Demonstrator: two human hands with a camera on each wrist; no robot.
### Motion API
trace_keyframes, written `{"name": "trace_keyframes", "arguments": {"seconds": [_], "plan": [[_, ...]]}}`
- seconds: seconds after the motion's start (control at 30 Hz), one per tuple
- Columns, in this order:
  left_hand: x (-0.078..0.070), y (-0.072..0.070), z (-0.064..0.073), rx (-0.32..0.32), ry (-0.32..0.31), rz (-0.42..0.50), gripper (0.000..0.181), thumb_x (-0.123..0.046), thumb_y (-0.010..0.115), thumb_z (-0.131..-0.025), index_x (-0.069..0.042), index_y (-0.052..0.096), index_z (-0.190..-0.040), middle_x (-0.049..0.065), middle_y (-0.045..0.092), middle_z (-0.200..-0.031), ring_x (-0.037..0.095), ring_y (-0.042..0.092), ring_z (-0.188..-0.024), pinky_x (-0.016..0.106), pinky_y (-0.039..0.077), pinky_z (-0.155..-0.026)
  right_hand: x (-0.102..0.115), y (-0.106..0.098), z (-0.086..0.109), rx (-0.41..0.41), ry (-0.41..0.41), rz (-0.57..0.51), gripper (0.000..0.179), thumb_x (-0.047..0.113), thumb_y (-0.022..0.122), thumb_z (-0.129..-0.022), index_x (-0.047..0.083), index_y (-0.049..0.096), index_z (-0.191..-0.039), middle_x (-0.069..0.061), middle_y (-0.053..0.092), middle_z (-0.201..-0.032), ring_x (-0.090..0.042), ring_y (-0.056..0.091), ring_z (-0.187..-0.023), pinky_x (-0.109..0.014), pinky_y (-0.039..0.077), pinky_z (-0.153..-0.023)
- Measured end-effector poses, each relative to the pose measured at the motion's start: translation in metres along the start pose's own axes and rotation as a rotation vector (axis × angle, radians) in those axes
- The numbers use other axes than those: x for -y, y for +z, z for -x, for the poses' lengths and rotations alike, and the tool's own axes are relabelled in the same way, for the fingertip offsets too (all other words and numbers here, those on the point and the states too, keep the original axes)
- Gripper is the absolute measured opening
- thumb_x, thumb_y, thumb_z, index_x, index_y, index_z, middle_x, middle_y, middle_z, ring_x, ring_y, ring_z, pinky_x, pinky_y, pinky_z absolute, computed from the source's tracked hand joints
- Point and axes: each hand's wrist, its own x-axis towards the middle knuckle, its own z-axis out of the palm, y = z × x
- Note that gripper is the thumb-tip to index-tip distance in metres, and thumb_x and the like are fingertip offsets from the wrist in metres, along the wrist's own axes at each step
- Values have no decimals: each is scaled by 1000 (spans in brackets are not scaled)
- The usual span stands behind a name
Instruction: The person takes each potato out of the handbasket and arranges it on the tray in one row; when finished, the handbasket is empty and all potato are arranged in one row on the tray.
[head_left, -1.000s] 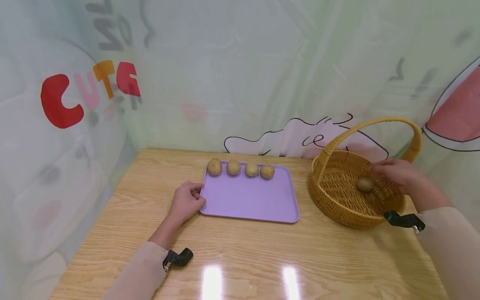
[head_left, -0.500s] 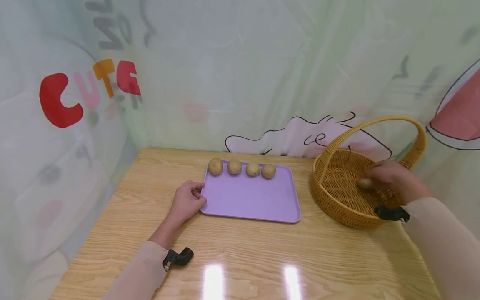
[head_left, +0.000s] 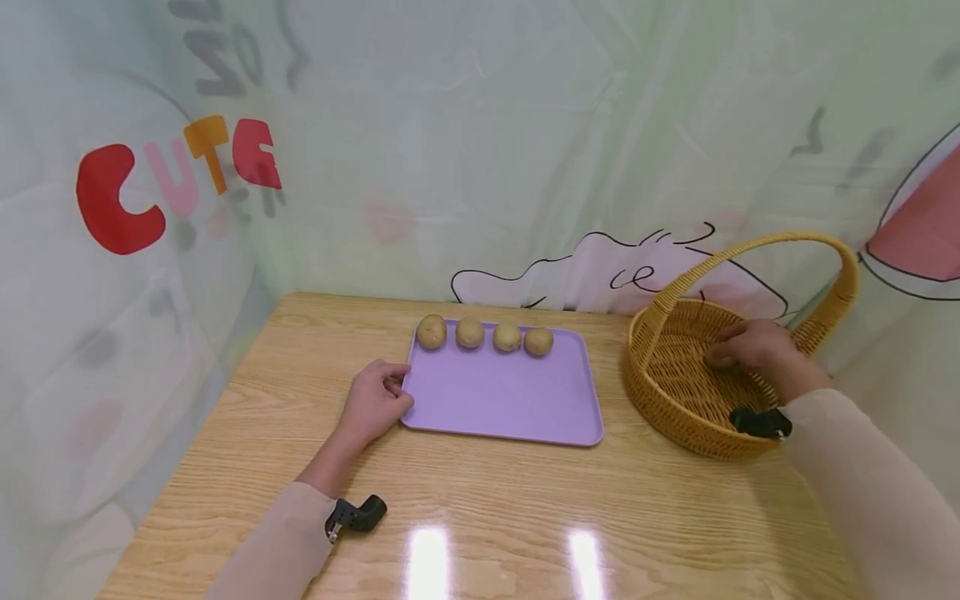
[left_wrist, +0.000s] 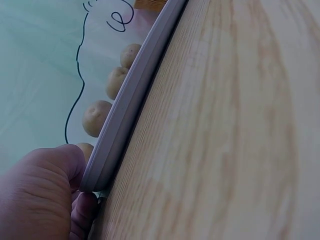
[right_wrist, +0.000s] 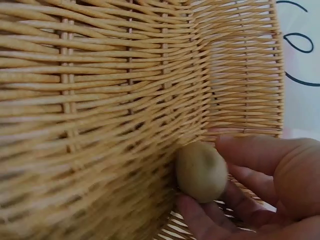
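Note:
A purple tray (head_left: 498,396) lies on the wooden table, with several potatoes (head_left: 470,333) lined up along its far edge. My left hand (head_left: 372,404) pinches the tray's left edge; in the left wrist view the thumb is at the rim and the fingers are lower, beside its underside. Inside the wicker basket (head_left: 670,408) on the right, my right hand (head_left: 761,348) holds a potato (right_wrist: 200,172) between thumb and fingers. The right wrist view places this potato close to the woven basket surface. In the head view the hand covers most of it.
The basket's tall arched handle (head_left: 772,240) rises above the right forearm. A printed curtain (head_left: 450,167) hangs behind the table (head_left: 480,500). A dark wrist mount (head_left: 356,515) sits on the left sleeve, and another mount (head_left: 761,422) on the right one.
My right hand has moved left and down inside the basket and taken hold of the potato there. The left hand has stayed at the tray's edge.

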Motion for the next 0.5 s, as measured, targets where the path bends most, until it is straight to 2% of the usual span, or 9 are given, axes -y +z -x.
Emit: {"name": "trace_keyframes", "arguments": {"seconds": [0.23, 0.5], "plan": [[1, -1, 0, -17, -16, 7, 35, -3, 70, -72, 0, 71, -107, 7, 64, -97, 15, 61, -74, 28, 53, -65, 2, 7, -4, 20, -31, -29, 75, 42, 74, -84, -10, 50, -132, -31, 54, -121, -44, 55, -107, -49, 51, -81], [-3, -2, 4, -19, -42, -16, 34, 0, 69, -71, 2, 71, -105, 10, 65, -94, 16, 65, -74, 30, 56, -66, 4, 10, -7, 48, -20, -36, 71, 38, 73, -85, -10, 48, -131, -30, 54, -117, -38, 57, -100, -40, 52, -73]]}}
